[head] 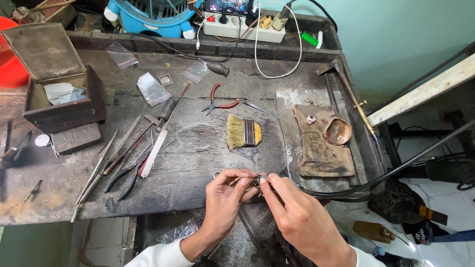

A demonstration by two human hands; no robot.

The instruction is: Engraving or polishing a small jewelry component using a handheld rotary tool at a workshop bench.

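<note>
Still mid-work: you have a small metal piece (255, 181) pinched between both hands at the bench's (198, 148) front edge.

Your left hand (226, 195) and right hand (292, 207) are curled nearly closed on it, fingertips meeting; what is finished on it is too small to tell; brush (243, 132), red pliers (217, 103) and files (123, 153) lie untouched beyond, well apart.
</note>
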